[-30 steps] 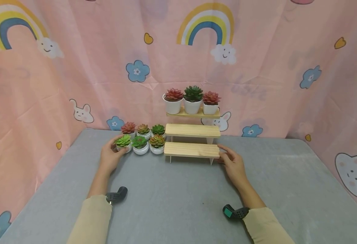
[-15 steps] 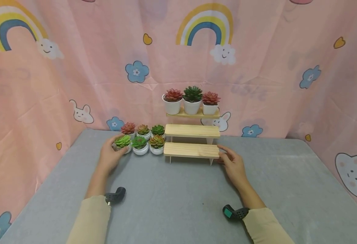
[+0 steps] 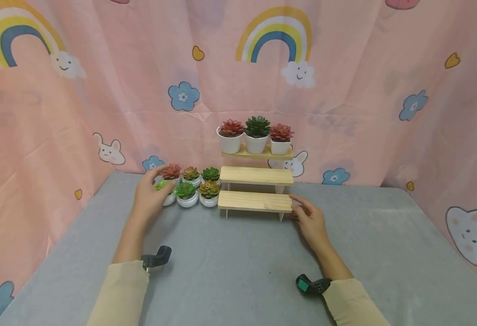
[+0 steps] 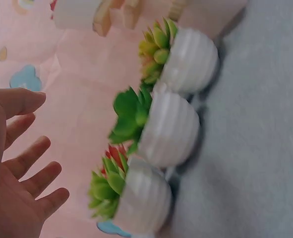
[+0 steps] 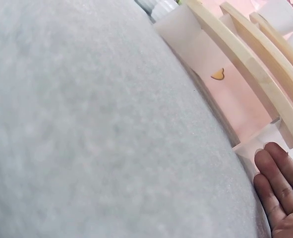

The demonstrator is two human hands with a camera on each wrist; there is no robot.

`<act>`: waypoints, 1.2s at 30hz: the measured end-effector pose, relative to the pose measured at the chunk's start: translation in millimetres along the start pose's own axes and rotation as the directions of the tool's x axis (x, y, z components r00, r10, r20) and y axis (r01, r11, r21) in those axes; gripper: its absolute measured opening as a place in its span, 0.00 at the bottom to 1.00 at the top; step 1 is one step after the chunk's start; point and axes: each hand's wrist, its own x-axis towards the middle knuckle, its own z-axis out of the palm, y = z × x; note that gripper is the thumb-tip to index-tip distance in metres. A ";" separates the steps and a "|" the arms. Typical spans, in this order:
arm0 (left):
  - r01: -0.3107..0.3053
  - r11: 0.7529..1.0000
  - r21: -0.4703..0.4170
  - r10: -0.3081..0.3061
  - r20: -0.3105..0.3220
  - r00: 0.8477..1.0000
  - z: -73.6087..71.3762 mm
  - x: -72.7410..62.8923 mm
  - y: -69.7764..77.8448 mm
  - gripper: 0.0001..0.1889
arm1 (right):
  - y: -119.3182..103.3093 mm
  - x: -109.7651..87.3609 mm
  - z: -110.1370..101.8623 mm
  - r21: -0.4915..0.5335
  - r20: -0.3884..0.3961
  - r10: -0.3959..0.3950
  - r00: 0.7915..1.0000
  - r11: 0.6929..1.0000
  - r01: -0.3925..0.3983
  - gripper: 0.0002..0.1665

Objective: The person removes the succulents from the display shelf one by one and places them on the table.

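My left hand (image 3: 150, 192) is over the front left end of a cluster of small potted succulents, its fingers spread around nothing. In the left wrist view, the left hand (image 4: 20, 178) is apart from the pots, opposite the light green succulent (image 4: 106, 188) in its ribbed white pot. Beside that pot stand a green succulent (image 3: 185, 191) and a yellow-orange one (image 3: 209, 189). At the right end of the lowest board of a three-tier wooden stand (image 3: 254, 201), my right hand (image 3: 311, 224) rests its fingertips. Straight fingers (image 5: 280, 173) lie against the stand's clear side support.
Behind the front pots sit a red succulent (image 3: 171, 171), an orange-green one (image 3: 191, 173) and a dark green one (image 3: 211, 174). The stand's top board (image 3: 254, 155) holds three larger white pots (image 3: 256, 144). A pink patterned curtain (image 3: 344, 149) hangs behind the grey table (image 3: 238, 276).
My left hand has let go of the light green succulent's pot and lifted slightly, its fingers now spread over the plant. The right hand stays at the stand's end.
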 end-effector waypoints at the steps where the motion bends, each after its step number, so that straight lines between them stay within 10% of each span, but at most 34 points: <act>1: -0.015 1.000 -0.009 0.015 -0.005 1.000 0.3 0.1 3.9 0.27 | -0.2 -0.1 0.1 -0.001 0.002 0.005 1.000 1.000 -0.005 0.21; 17: -0.244 0.960 -0.134 0.249 0.021 0.968 16.3 19.7 74.9 0.29 | 0.1 -0.8 1.7 -0.004 0.007 0.023 1.000 1.000 -0.023 0.22; 36: -0.318 0.947 -0.053 0.322 0.113 0.940 48.4 71.9 127.0 0.31 | 0.6 -0.4 -0.8 0.016 0.016 0.023 1.000 1.000 -0.023 0.22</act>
